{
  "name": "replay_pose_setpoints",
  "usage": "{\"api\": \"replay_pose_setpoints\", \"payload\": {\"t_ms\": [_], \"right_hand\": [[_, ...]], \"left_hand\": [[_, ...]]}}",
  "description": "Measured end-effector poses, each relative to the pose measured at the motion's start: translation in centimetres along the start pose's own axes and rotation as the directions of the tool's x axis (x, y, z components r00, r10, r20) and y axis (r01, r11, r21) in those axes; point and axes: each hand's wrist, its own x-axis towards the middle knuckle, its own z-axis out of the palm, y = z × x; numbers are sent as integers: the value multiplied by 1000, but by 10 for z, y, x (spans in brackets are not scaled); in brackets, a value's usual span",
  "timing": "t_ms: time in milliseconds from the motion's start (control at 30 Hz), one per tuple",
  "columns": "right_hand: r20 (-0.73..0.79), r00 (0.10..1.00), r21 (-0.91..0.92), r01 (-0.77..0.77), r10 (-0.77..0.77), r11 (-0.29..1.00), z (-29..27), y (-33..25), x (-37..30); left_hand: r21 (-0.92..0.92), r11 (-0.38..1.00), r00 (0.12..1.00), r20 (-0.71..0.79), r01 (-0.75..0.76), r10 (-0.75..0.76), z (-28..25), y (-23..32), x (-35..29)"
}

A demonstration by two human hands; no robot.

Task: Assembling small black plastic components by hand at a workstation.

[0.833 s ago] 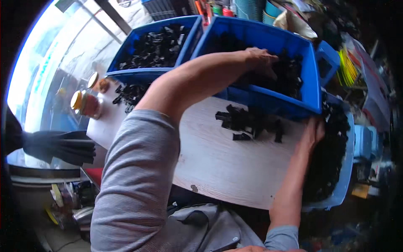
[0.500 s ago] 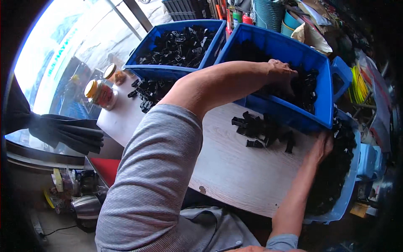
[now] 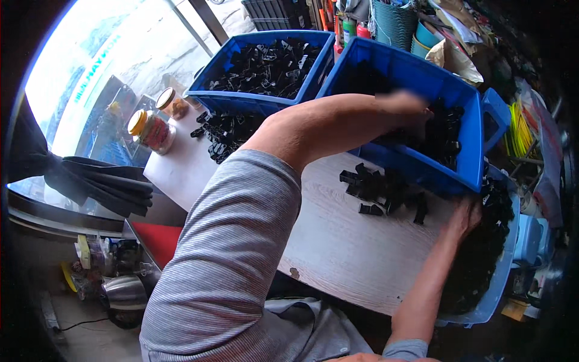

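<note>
Black plastic parts [image 3: 265,69] fill the left blue bin [image 3: 238,102]. Blurred, the left hand [image 3: 404,107] reaches into the right blue bin [image 3: 416,71]; I cannot tell its grip. A loose pile [image 3: 387,192] lies on the white table [image 3: 344,247]. The right hand [image 3: 467,216], grip unclear, seems to touch the right blue bin's near corner, beside a pale blue tub [image 3: 505,265].

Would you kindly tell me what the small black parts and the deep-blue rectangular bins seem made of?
Small black parts: apparently moulded plastic, low sheen, judging by uniform colour and pale glints. Deep-blue rectangular bins: probably rigid plastic, smooth, judging by even colour and thick rims.
</note>
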Motion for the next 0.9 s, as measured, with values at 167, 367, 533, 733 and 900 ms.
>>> {"api": "replay_pose_setpoints", "payload": {"t_ms": [167, 367, 533, 733, 900], "right_hand": [[-20, 1000, -78, 17, -19, 997, -3, 5, 7], [37, 999, -167, 34, -28, 985, -4, -2, 8], [50, 997, -188, 72, -63, 980, -20, 8, 19], [49, 993, -142, 114, -108, 983, 2, 5, 7], [-7, 1000, -194, 24, -26, 981, -5, 2, 9]], "left_hand": [[-15, 1000, 1000, -15, -24, 23, -2, -6, 1], [-42, 999, 996, 90, 29, -25, -26, -1, -1], [14, 1000, 994, 113, -7, 6, -10, 7, 9], [-16, 989, 982, 120, -147, 148, 6, -30, 14], [-44, 998, 994, 95, 52, -47, -18, -1, -1]]}}
